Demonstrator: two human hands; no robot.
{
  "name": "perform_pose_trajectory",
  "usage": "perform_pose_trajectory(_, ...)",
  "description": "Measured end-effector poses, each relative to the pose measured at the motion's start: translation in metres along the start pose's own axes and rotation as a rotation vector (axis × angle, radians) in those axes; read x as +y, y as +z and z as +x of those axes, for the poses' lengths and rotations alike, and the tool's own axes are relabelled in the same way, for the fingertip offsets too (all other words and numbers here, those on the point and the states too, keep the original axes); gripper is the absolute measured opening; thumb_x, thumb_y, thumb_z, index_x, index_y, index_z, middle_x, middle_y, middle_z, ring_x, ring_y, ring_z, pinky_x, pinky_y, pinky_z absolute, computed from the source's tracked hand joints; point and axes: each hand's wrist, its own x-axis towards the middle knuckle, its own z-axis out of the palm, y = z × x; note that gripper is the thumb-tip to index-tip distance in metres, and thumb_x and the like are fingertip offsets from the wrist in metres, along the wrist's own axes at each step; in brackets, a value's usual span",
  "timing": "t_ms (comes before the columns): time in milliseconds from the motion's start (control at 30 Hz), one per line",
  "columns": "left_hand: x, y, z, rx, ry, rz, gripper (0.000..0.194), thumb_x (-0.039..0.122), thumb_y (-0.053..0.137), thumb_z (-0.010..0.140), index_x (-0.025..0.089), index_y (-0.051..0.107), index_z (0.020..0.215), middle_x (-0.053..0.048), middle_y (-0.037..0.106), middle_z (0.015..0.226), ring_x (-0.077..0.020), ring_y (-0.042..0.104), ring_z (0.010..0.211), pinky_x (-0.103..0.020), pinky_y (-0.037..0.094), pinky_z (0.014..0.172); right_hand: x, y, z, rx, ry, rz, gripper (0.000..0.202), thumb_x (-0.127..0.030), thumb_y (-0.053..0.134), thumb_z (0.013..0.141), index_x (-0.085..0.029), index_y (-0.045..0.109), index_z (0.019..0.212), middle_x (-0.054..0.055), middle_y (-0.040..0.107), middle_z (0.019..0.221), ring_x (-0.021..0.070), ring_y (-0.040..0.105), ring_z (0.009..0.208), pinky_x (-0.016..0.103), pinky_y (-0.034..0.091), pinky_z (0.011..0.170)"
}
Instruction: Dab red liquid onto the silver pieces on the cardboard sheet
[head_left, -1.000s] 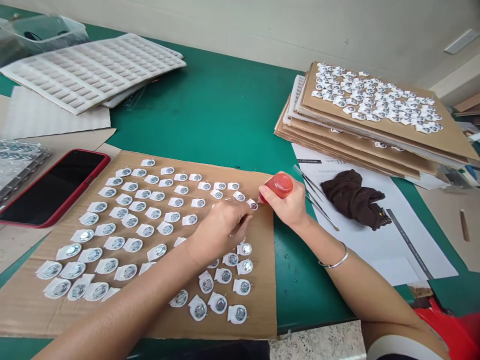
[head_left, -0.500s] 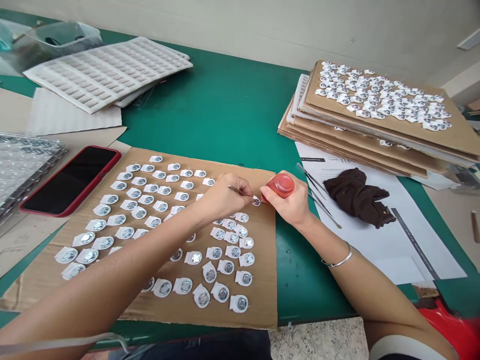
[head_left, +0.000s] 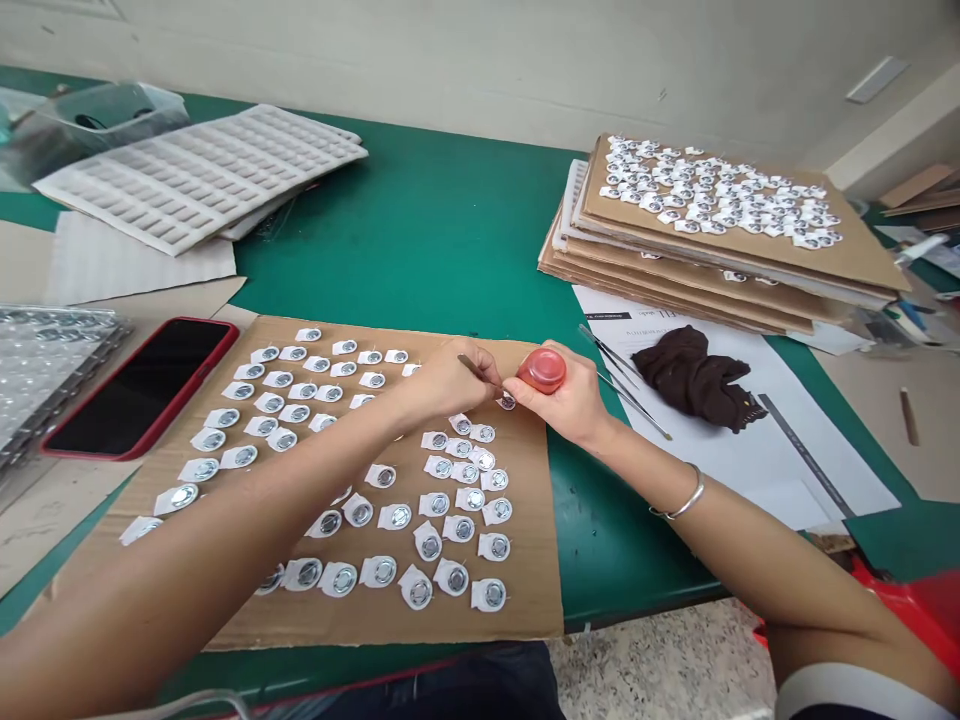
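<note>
A brown cardboard sheet (head_left: 525, 620) carries many small round metal pieces on white tabs. Over its far right part, my left hand (head_left: 454, 385) is closed on a thin, dark pointed tool (head_left: 472, 367). My right hand (head_left: 574, 402) wraps round a red bottle (head_left: 543, 370), tilted with its round base towards me; its tip is hidden. Both hands' fingers nearly meet above one small round piece (head_left: 507, 402), partly covered by the right hand's fingers. The left forearm hides some of the pieces on the sheet.
A phone (head_left: 142, 385) and white moulded trays (head_left: 202, 175) lie left. Right are stacked cardboard sheets (head_left: 862, 250) with more pieces, a dark cloth (head_left: 697, 380), metal tweezers (head_left: 634, 400) and printed paper (head_left: 810, 430). A clear plastic box (head_left: 124, 115) stands far left.
The camera view has shifted slightly. My right hand and the red bottle have come closer to my left hand, and the fingers cover more of the small round piece.
</note>
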Motion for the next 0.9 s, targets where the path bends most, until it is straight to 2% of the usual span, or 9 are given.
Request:
perform_pose_trajectory(133, -0.003, -0.003, 0.005, -0.020, 0.002, -0.007, 0.007, 0.018, 0.064, 0.061, 0.013, 0.067, 0.065, -0.001, 0.062, 0.059, -0.0104, 0.051, 0.051, -0.020, 0.036, 0.044, 0.001, -0.001, -0.009, 0.081, 0.128, 0.042, 0.024, -0.040, 0.070, 0.072, -0.020, 0.057, 0.073, 0.002, 0.064, 0.072, 0.0169, 0.061, 0.066, 0.032, 0.050, 0.066)
perform_pose_trajectory(267, -0.003, -0.006, 0.009, -0.051, -0.013, 0.032, 0.006, 0.019, 0.066, 0.062, 0.014, 0.067, 0.064, -0.003, 0.063, 0.062, -0.0108, 0.051, 0.050, -0.020, 0.036, 0.043, 0.002, -0.005, -0.022, 0.188, 0.261, 0.278, 0.020, -0.038, 0.065, 0.077, -0.021, 0.056, 0.083, 0.000, 0.064, 0.065, 0.0182, 0.066, 0.061, 0.034, 0.054, 0.064)
perform_pose_trajectory(367, -0.003, -0.008, 0.012, -0.079, -0.026, 0.043, 0.006, 0.020, 0.067, 0.061, 0.014, 0.067, 0.063, -0.004, 0.063, 0.062, -0.0114, 0.051, 0.050, -0.021, 0.035, 0.042, 0.002, -0.006, -0.029, 0.221, 0.291, 0.394, 0.021, -0.036, 0.066, 0.077, -0.022, 0.055, 0.087, -0.001, 0.063, 0.066, 0.0183, 0.067, 0.059, 0.034, 0.055, 0.063)
perform_pose_trajectory(500, -0.005, -0.009, 0.014, -0.101, -0.032, 0.027, 0.008, 0.020, 0.068, 0.061, 0.013, 0.067, 0.065, -0.004, 0.061, 0.059, -0.0120, 0.051, 0.050, -0.021, 0.035, 0.041, 0.003, -0.002, -0.034, 0.190, 0.299, 0.327, 0.021, -0.035, 0.068, 0.075, -0.021, 0.057, 0.085, 0.001, 0.063, 0.072, 0.0185, 0.067, 0.064, 0.036, 0.056, 0.068)
perform_pose_trajectory(700, -0.006, -0.008, 0.014, -0.084, -0.004, 0.052, 0.007, 0.021, 0.067, 0.062, 0.015, 0.066, 0.063, -0.004, 0.062, 0.063, -0.0113, 0.052, 0.051, -0.021, 0.037, 0.042, 0.007, 0.002, -0.034, 0.168, 0.275, 0.272, 0.020, -0.036, 0.066, 0.077, -0.021, 0.056, 0.085, 0.002, 0.063, 0.073, 0.0184, 0.066, 0.064, 0.036, 0.056, 0.068)
perform_pose_trajectory(900, -0.007, -0.009, 0.013, -0.096, -0.017, 0.015, 0.006, 0.020, 0.068, 0.063, 0.014, 0.066, 0.065, -0.004, 0.062, 0.063, -0.0117, 0.052, 0.052, -0.022, 0.037, 0.043, 0.012, 0.003, -0.036, 0.181, 0.213, 0.159, 0.017, -0.035, 0.066, 0.077, -0.022, 0.058, 0.085, 0.005, 0.066, 0.077, 0.0223, 0.067, 0.076, 0.038, 0.057, 0.069)
